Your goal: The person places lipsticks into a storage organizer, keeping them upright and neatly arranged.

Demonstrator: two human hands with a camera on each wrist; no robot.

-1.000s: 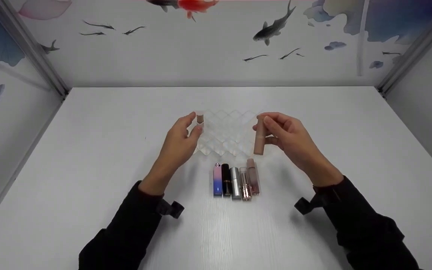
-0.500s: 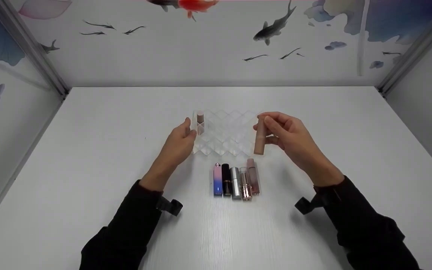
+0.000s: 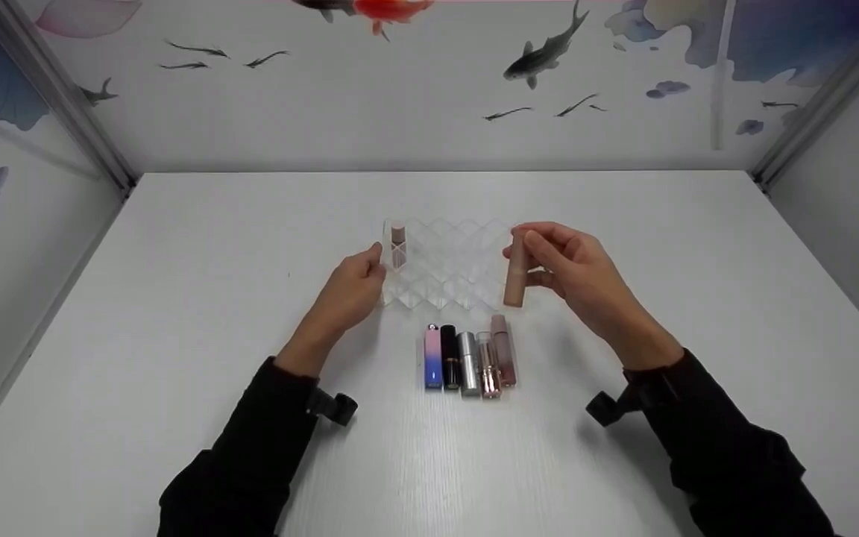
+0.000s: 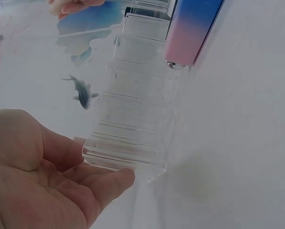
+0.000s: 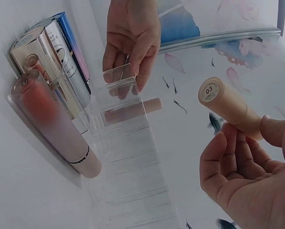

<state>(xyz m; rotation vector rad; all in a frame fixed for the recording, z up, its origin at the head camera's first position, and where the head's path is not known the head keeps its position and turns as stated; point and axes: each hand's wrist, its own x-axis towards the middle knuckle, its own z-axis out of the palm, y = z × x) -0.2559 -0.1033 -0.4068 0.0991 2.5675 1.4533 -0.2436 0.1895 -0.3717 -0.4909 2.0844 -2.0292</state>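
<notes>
A clear plastic organizer [image 3: 459, 257] with zigzag dividers sits mid-table. My left hand [image 3: 351, 287] holds its left end, thumb and fingers at the edge in the left wrist view. Inside the leftmost rear slot stands a small lip tube [image 3: 398, 235] with a brownish-pink cap. Over the organizer's right end, my right hand [image 3: 575, 265] pinches a beige lip tube [image 3: 515, 287] between thumb and fingers. That tube tilts slightly, and its round end label reads 03 in the right wrist view.
In front of the organizer lie a pink-and-blue lipstick [image 3: 433, 358], a black lipstick [image 3: 450, 358], a silver tube [image 3: 467, 365], a rose-gold lipstick [image 3: 488, 373] and a pink lip gloss [image 3: 502, 350], side by side. Printed panels [image 3: 325, 112] wall the white table's back and sides.
My left hand has drawn back from the tube in the leftmost slot, down and left to the organizer's edge, leaving the tube standing there. My right hand has stayed put with the beige tube.
</notes>
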